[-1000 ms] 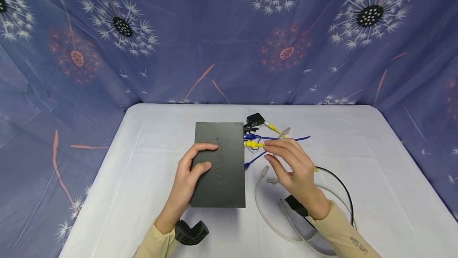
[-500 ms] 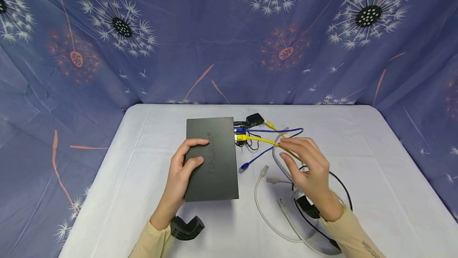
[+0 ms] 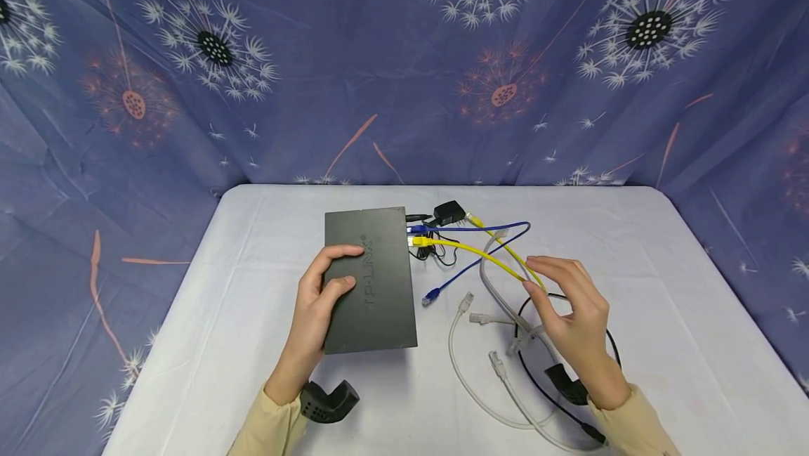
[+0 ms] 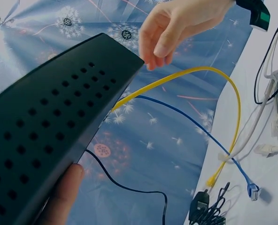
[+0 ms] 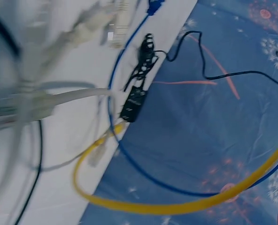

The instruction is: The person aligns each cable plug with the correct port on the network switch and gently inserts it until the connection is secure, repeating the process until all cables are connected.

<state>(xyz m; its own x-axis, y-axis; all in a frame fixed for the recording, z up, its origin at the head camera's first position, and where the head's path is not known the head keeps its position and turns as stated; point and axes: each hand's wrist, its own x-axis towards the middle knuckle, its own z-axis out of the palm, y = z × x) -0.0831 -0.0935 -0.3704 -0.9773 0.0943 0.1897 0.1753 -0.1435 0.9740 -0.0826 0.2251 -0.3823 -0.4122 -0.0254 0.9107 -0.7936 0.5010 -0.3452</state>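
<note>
My left hand (image 3: 312,312) grips the left side of a black TP-LINK network switch (image 3: 373,301), with thumb and index finger on its top. In the left wrist view the switch (image 4: 50,105) shows its vented side and is held above the table. A yellow Ethernet cable (image 3: 464,247) and a blue Ethernet cable (image 3: 470,229) run from its right side. The blue cable's other plug (image 3: 431,296) lies on the table. My right hand (image 3: 578,315) hovers at the right, thumb and fingers apart, beside the yellow cable. The left wrist view shows that hand (image 4: 181,28) holding nothing.
A black power adapter (image 3: 449,212) with a thin bundled cord (image 3: 432,251) lies behind the switch. Several grey Ethernet cables (image 3: 464,379) and a black cable (image 3: 546,387) tangle at the right on the white table (image 3: 253,245). A patterned blue curtain (image 3: 404,55) stands behind.
My right hand has moved right and toward me, away from the yellow plug, its fingers parting wider. The switch, held by my left hand, has shifted left and turned slightly.
</note>
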